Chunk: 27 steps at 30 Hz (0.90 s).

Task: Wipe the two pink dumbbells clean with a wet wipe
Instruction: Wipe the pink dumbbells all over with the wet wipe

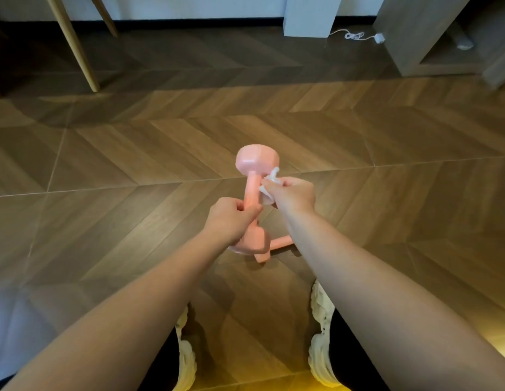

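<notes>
A person looks down at a herringbone wood floor [133, 153] with both bare forearms stretched out in front. The left hand [231, 218] grips the lower part of the handle of a pink dumbbell [252, 187], its fingers [240, 206] curled round the bar and the thumb laid across it. The dumbbell is held roughly on end, tilted a little, with one rounded head up and away from the person and the other head down below the left hand. Whether that lower head touches the floor cannot be told. The right hand [293, 194] pinches a crumpled white wet wipe [271, 176] between curled fingers and thumb and presses it against the right side of the handle, just under the upper head. A second pink dumbbell [279, 242] lies on the floor beneath the hands. Its bar shows between the held dumbbell's lower head and the right forearm, one end peeks out under that lower head, and the other end is hidden by the forearm. Near the bottom edge are the toes of a pair of pale shoes [320, 334] on either side of the view. Farther off stand a slanted wooden leg [76, 43], a white box [310, 15] against the wall, a coiled white cable [355, 36] and a grey cabinet [415, 32].
</notes>
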Tool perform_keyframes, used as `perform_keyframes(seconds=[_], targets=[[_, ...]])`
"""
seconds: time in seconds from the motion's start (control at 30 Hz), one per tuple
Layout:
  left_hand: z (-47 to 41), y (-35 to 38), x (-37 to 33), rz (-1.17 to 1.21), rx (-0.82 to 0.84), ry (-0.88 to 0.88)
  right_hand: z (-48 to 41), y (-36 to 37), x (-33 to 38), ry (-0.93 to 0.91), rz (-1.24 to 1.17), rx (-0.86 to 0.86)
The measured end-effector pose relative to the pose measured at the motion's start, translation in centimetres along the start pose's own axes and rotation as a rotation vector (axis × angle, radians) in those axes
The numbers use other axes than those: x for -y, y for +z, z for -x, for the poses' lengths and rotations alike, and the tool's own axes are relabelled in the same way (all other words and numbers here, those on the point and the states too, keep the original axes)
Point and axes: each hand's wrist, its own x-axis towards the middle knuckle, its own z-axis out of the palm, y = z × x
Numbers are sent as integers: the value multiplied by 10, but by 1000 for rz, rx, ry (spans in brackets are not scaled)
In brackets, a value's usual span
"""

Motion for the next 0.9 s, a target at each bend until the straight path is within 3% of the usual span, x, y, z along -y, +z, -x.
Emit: perform_keyframes(seconds=[0.27, 0.43, 0.9], targets=[[-135, 36, 88, -38, -103, -136, -116, 2, -76, 32, 248, -44], [-193, 64, 138, -87, -113, -205, -165, 3, -127, 38, 269, -47], [-236, 88, 168, -168, -144, -260, -198, 6, -154, 65, 306, 26]])
